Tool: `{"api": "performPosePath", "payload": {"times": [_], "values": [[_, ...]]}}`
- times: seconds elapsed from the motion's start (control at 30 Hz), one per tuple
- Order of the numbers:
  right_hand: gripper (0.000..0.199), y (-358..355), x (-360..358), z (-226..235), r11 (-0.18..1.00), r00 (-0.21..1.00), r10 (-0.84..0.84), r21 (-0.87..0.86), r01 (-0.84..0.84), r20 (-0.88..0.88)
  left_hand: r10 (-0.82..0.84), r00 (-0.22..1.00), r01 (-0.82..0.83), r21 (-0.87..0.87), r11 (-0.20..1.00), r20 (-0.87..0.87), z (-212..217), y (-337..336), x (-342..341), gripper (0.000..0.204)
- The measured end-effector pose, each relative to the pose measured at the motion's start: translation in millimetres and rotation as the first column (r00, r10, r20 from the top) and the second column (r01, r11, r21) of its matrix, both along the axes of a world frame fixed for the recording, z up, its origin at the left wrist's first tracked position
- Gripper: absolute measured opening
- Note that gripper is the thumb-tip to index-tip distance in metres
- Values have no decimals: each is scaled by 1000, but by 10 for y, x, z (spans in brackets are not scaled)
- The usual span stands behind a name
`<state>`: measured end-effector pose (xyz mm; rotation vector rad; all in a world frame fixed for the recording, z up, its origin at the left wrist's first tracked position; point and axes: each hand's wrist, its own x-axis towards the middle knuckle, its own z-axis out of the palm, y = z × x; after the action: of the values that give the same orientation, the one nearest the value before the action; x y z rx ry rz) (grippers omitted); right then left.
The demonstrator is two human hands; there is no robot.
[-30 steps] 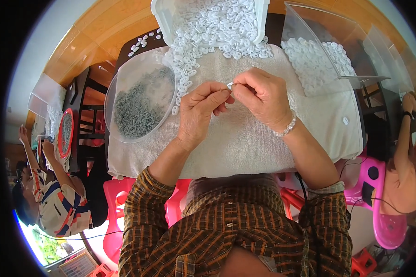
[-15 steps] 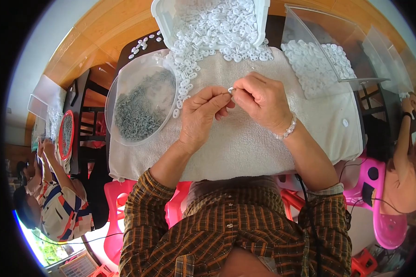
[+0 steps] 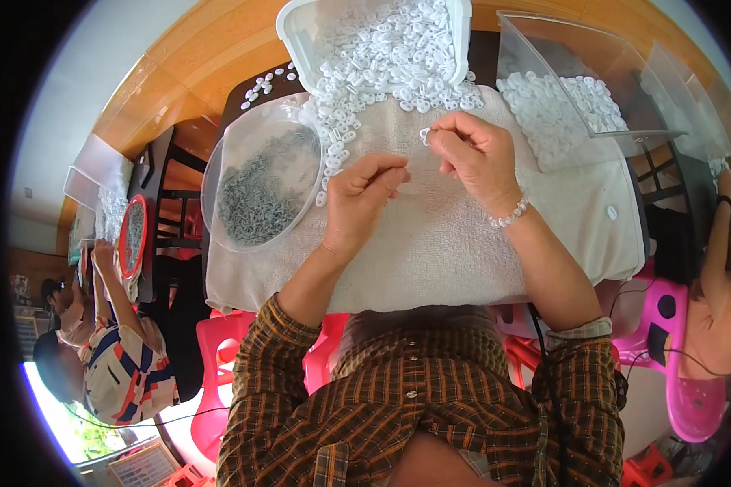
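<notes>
My right hand pinches a small white plastic ring between thumb and fingers, over a white towel spread on the table. My left hand rests on the towel just left of it, fingers curled together, and I cannot see anything in it. Beyond both hands a white tub is tipped toward me, spilling a heap of white rings onto the towel. To the left of my left hand stands a round clear bowl of small grey metal pieces.
A clear box holding white rings stands at the far right. One loose ring lies on the towel's right side. People sit at both sides; pink stools stand below the table.
My hands have drawn apart: the right has lifted up and away with the ring, and the left has dropped back toward me onto the towel.
</notes>
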<state>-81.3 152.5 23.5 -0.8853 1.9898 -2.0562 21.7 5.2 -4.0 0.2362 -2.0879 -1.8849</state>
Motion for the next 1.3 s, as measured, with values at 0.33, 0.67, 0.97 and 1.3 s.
{"api": "performPosePath", "payload": {"times": [0.33, 0.67, 0.97, 1.3], "values": [[9, 47, -55, 30, 997, 995, -1, -77, 9, 99, 55, 973, -224, -849, 479, -226, 375, -383, -51, 11], [10, 66, -58, 38, 995, 989, 5, -103, 10, 147, 17, 995, -90, -976, -198, -95, 152, -610, -437, 12], [10, 67, -56, 24, 993, 992, 39, -117, -25, 119, -24, 998, -65, -984, -163, -62, 147, -477, -499, 11], [9, 46, -31, 6, 989, 971, 89, -132, -60, 222, -204, 979, 185, 408, 894, 3, 191, -63, -140, 21]]}}
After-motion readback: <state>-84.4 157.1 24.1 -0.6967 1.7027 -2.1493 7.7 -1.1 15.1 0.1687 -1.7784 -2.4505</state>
